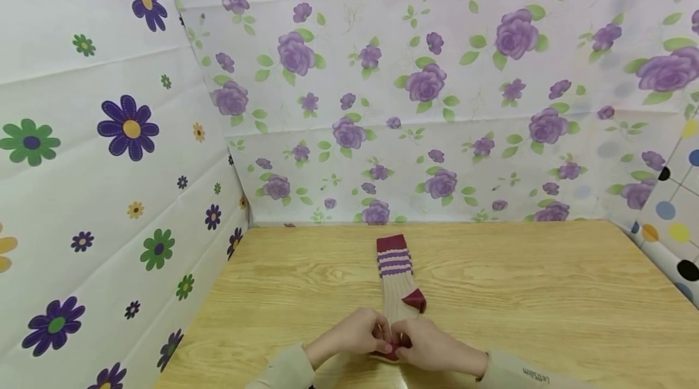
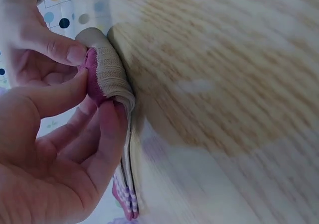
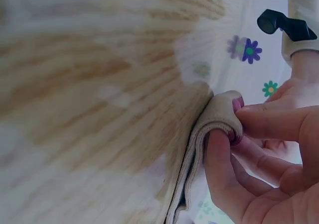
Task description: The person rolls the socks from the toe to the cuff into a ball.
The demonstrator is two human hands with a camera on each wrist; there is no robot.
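A pair of beige socks (image 1: 397, 289) lies lengthwise on the table, one on top of the other, with maroon cuffs, purple stripes and a maroon heel. The cuffs point to the back. At the near end the toes are curled up and over, and the maroon toe part (image 2: 94, 74) shows on the fold. My left hand (image 1: 363, 331) pinches the left side of this folded end between thumb and fingers. On the right side my right hand (image 1: 428, 343) pinches it the same way, thumb on top, a finger beneath (image 3: 219, 159). The hands nearly touch.
The socks lie on a wood-grain table (image 1: 508, 280). Behind it hangs a purple-rose cloth (image 1: 426, 82), with a daisy-print cloth (image 1: 109, 195) at the left and a dotted cloth (image 1: 666, 207) at the right.
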